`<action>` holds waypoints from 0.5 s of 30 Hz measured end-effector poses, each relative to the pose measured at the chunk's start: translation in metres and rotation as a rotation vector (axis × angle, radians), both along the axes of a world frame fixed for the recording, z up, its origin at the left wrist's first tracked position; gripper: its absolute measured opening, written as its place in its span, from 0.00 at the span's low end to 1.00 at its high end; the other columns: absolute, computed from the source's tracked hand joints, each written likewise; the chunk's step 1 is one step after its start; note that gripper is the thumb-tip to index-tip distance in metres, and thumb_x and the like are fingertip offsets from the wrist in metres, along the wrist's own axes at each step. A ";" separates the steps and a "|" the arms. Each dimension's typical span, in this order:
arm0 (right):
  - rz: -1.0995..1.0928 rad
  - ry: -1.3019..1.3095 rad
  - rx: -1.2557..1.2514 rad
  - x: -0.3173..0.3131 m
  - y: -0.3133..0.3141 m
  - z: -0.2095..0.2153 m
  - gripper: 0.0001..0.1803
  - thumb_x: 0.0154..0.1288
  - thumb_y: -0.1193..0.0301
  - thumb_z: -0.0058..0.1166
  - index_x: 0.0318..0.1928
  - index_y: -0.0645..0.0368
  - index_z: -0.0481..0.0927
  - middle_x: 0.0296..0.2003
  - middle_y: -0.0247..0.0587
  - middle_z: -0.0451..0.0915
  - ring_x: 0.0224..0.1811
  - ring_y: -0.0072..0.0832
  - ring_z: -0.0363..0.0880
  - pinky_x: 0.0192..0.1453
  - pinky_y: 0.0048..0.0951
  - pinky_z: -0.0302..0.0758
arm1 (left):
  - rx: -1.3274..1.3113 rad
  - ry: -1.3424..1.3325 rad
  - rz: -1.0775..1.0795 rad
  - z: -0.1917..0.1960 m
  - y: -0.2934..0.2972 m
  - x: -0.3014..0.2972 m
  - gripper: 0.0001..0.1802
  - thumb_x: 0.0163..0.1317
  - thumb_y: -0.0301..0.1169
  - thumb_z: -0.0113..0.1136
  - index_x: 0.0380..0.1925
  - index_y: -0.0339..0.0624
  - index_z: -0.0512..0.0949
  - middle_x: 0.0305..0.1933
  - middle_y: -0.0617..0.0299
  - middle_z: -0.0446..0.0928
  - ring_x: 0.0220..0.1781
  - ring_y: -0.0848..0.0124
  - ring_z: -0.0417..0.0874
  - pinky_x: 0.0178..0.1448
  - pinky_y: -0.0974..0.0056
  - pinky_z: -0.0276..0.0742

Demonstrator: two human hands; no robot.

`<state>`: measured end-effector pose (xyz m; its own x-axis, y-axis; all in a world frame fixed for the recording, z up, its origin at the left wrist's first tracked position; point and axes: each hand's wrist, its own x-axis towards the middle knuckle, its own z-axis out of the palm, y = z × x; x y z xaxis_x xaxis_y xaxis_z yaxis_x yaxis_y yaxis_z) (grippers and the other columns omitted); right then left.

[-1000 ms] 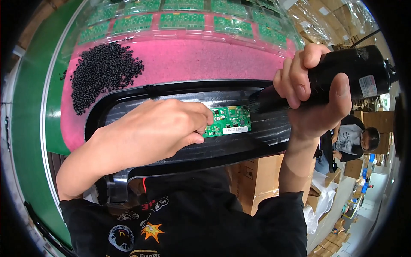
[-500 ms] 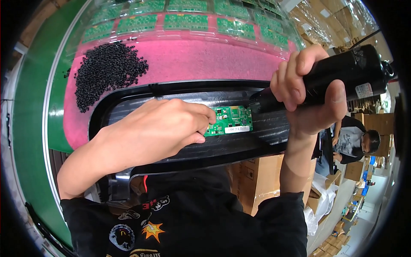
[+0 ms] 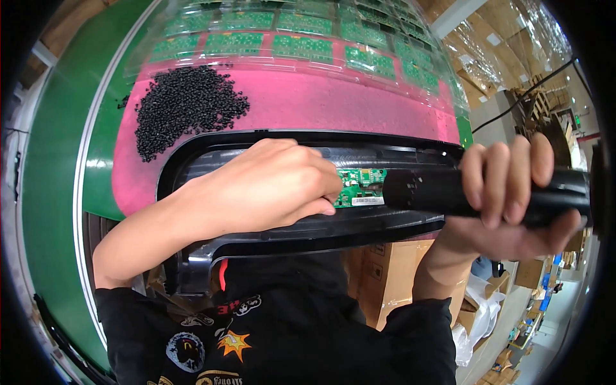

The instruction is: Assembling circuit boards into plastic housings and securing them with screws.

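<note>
A green circuit board [image 3: 361, 182] with a white label lies inside a long black plastic shell [image 3: 378, 223]. My left hand [image 3: 282, 183] is closed at the board's left end, its thumb and bent fingers on it; the fingertips are mostly hidden. My right hand [image 3: 507, 192] wraps around a thick black cylindrical power screwdriver [image 3: 427, 191]. The tool lies nearly level, its front end over the board's right end. Its tip cannot be made out clearly.
Beyond the shell, a heap of small black parts [image 3: 186, 109] sits on a pink mat [image 3: 308, 106]. Clear trays of green boards [image 3: 301, 46] line the far side. A green table surface [image 3: 58, 147] is at left, a cardboard box [image 3: 401, 276] near right.
The screwdriver has swung down to nearly level, and its front end now covers the board's right end. My right hand has moved lower and right. My left hand stays at the board.
</note>
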<state>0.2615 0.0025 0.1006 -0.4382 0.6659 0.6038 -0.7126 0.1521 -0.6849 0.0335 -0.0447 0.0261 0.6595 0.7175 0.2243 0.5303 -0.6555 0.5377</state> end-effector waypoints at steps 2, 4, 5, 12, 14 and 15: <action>-0.013 0.050 0.009 -0.002 -0.010 0.005 0.21 0.61 0.55 0.61 0.39 0.55 0.67 0.20 0.27 0.72 0.18 0.17 0.71 0.29 0.21 0.71 | 0.019 -0.153 0.005 -0.005 0.003 0.003 0.11 0.57 0.33 0.69 0.29 0.36 0.80 0.37 0.60 0.83 0.35 0.61 0.83 0.36 0.61 0.77; -0.067 0.054 -0.008 -0.004 -0.019 0.008 0.20 0.58 0.56 0.61 0.37 0.54 0.67 0.18 0.26 0.72 0.17 0.16 0.72 0.28 0.20 0.73 | 0.038 -0.306 0.014 -0.004 0.004 0.006 0.11 0.55 0.32 0.71 0.29 0.37 0.81 0.32 0.60 0.83 0.32 0.63 0.82 0.35 0.63 0.75; -0.063 0.055 -0.006 -0.005 -0.021 0.009 0.20 0.58 0.56 0.61 0.37 0.54 0.67 0.18 0.26 0.72 0.17 0.16 0.72 0.28 0.20 0.73 | -0.025 -0.386 0.023 -0.002 0.003 0.007 0.11 0.53 0.32 0.72 0.29 0.37 0.81 0.30 0.60 0.82 0.31 0.64 0.81 0.34 0.63 0.75; -0.115 0.070 0.001 -0.011 -0.029 0.011 0.19 0.56 0.56 0.62 0.35 0.53 0.67 0.17 0.26 0.72 0.15 0.15 0.71 0.25 0.18 0.73 | -0.103 -0.544 0.020 0.003 0.003 0.004 0.11 0.50 0.29 0.75 0.28 0.36 0.82 0.28 0.60 0.83 0.28 0.67 0.80 0.34 0.63 0.76; -0.129 0.109 0.074 -0.014 -0.028 0.009 0.20 0.57 0.55 0.62 0.36 0.54 0.67 0.17 0.25 0.72 0.15 0.15 0.71 0.25 0.17 0.72 | -0.119 -0.533 0.025 0.004 0.003 0.004 0.10 0.50 0.28 0.75 0.28 0.36 0.82 0.29 0.60 0.83 0.29 0.67 0.81 0.34 0.64 0.76; -0.134 0.108 0.076 -0.014 -0.028 0.009 0.20 0.57 0.55 0.62 0.36 0.54 0.67 0.17 0.25 0.72 0.15 0.15 0.71 0.25 0.17 0.72 | -0.135 -0.522 0.036 0.004 0.003 0.004 0.10 0.50 0.28 0.74 0.28 0.35 0.82 0.29 0.60 0.83 0.30 0.67 0.81 0.35 0.64 0.76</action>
<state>0.2470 -0.0253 0.1095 -0.2783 0.6650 0.6930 -0.7511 0.2990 -0.5886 0.0379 -0.0413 0.0302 0.4596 0.7827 0.4198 0.1910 -0.5487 0.8139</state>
